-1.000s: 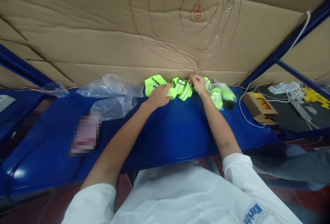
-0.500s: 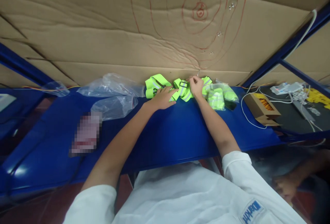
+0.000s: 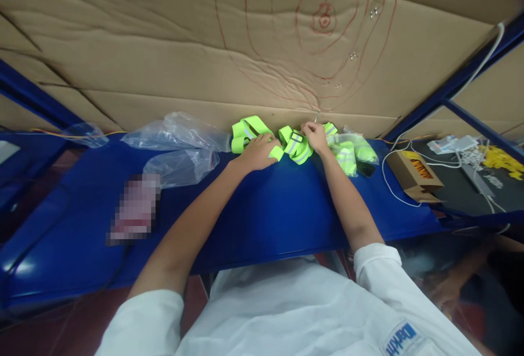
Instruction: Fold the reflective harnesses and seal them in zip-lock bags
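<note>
A neon yellow-green reflective strap (image 3: pixel 298 148) with grey stripes and a dark buckle lies in loops at the back of the blue table. My left hand (image 3: pixel 258 153) is curled over its left part, and a short end of strap shows beside the fingers. Folded loops of the same webbing (image 3: pixel 251 125) rise just behind that hand. My right hand (image 3: pixel 316 136) is closed in a pinch at the strap near the buckle; the fingertips are partly hidden. Right of it lie clear bags with folded neon straps (image 3: pixel 347 156).
Clear plastic bags (image 3: pixel 180 132) lie to the left, beside a blurred-out pinkish item (image 3: pixel 135 208). A cardboard wall (image 3: pixel 164 66) stands behind the blue table (image 3: pixel 262 208). At right are an open cardboard box (image 3: pixel 415 176), a white cable and another person's hand (image 3: pixel 448 290).
My left hand's fingers have gone from stretched out to curled around the strap. The strap by the buckle has shifted slightly, and my right hand stays pinched. The whole view has moved a little.
</note>
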Available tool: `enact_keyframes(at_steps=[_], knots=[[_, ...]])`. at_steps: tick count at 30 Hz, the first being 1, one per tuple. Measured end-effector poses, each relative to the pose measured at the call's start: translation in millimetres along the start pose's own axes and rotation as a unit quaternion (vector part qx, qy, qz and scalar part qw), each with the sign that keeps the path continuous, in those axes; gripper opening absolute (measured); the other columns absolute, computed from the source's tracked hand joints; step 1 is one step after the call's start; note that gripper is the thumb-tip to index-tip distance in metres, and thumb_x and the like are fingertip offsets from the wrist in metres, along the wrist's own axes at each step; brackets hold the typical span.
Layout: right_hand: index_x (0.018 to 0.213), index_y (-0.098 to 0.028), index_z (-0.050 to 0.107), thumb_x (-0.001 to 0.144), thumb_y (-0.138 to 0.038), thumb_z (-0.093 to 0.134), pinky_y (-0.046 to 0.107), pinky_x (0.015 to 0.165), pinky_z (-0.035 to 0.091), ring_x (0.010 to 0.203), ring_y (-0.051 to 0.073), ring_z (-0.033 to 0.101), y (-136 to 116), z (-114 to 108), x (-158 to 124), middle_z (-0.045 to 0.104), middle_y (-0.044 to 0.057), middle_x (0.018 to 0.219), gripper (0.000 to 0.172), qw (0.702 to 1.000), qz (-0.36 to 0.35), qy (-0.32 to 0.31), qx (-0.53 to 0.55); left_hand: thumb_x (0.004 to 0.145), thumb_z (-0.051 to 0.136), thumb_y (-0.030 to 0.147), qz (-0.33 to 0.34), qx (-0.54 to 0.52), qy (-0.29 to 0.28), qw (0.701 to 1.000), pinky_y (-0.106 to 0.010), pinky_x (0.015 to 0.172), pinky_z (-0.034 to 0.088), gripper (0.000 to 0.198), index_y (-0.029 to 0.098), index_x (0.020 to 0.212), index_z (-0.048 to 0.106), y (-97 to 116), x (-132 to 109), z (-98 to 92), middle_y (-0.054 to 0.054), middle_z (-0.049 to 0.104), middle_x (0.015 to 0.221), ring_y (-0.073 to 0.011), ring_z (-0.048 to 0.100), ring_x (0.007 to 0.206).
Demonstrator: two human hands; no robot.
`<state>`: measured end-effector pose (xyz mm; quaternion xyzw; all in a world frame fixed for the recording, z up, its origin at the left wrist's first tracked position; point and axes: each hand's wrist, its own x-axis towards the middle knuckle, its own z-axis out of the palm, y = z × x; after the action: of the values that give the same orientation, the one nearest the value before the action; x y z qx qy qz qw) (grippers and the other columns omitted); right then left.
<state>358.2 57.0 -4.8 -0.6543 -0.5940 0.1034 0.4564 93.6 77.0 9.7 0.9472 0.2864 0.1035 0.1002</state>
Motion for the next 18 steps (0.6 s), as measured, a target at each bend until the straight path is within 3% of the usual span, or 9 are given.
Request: enact_keyframes(at_steps=[2,4,7,9,12,15,18], knots=[[0.076,-0.021,0.065,0.091,-0.055,0.060,0.032,0.075,0.049,0.072,0.018,0.058,-2.8,2.1,-1.3,0.066,0.001,0.072,0.037,0.998,-0.015,-0.055,-0.009,0.090,0.069,0.032,0.003,0.001,0.002,1.000,-0.050,0.116,0.044,0.046,0.023,0.135,0.062,-0.5,0.0,-0.6,-0.013,0.053,0.147,-0.0348,0.051,0.138],[0.098,-0.020,0.073,0.088,-0.054,0.068,0.035,0.086,0.053,0.086,0.021,0.066,-7.6,4.3,-2.9,0.075,0.006,0.095,0.036,0.994,-0.030,-0.103,-0.017,0.089,0.070,0.032,0.000,0.005,0.005,1.000,-0.049,0.114,0.045,0.046,0.024,0.134,0.062,-0.6,-0.3,-2.5,-0.012,0.053,0.146,-0.0342,0.052,0.136],[0.120,-0.020,0.073,0.075,-0.052,0.085,0.041,0.103,0.052,0.113,0.029,0.069,-17.1,3.6,-4.9,0.074,0.012,0.128,0.057,0.983,-0.054,-0.172,-0.033,0.088,0.071,0.033,-0.025,0.014,0.017,0.999,-0.053,0.112,0.045,0.045,0.023,0.131,0.063,-1.5,-0.6,-8.8,-0.013,0.056,0.143,-0.0360,0.055,0.132],[0.120,-0.020,0.075,0.068,-0.049,0.092,0.043,0.108,0.050,0.120,0.033,0.068,-24.0,-0.2,-5.2,0.074,0.013,0.130,0.063,0.975,-0.068,-0.209,-0.044,0.090,0.070,0.034,-0.050,0.023,0.033,0.998,-0.059,0.113,0.042,0.043,0.019,0.129,0.063,-2.9,-0.9,-15.3,-0.016,0.057,0.140,-0.0391,0.055,0.132],[0.126,-0.017,0.073,0.078,-0.048,0.085,0.045,0.110,0.049,0.122,0.034,0.068,-32.9,-8.4,-3.6,0.075,0.012,0.131,0.059,0.970,-0.085,-0.219,-0.059,0.094,0.065,0.039,-0.091,0.025,0.060,0.994,-0.063,0.114,0.038,0.038,0.017,0.124,0.064,-5.4,-1.7,-25.7,-0.018,0.061,0.134,-0.0420,0.054,0.133],[0.131,-0.012,0.069,0.088,-0.049,0.074,0.046,0.109,0.049,0.121,0.034,0.067,-38.1,-13.5,-2.1,0.074,0.014,0.132,0.057,0.972,-0.085,-0.205,-0.073,0.096,0.060,0.044,-0.125,-0.009,0.074,0.989,-0.056,0.111,0.043,0.036,0.019,0.123,0.063,-7.6,-3.6,-32.1,-0.016,0.065,0.128,-0.0386,0.057,0.130],[0.130,-0.010,0.069,0.093,-0.051,0.068,0.046,0.108,0.049,0.120,0.033,0.067,-40.9,-8.5,-4.6,0.074,0.015,0.132,0.055,0.973,-0.074,-0.205,-0.080,0.097,0.057,0.040,-0.123,-0.044,0.070,0.989,-0.050,0.110,0.046,0.043,0.021,0.135,0.056,-9.2,-7.0,-32.5,-0.014,0.064,0.135,-0.0357,0.058,0.132]])
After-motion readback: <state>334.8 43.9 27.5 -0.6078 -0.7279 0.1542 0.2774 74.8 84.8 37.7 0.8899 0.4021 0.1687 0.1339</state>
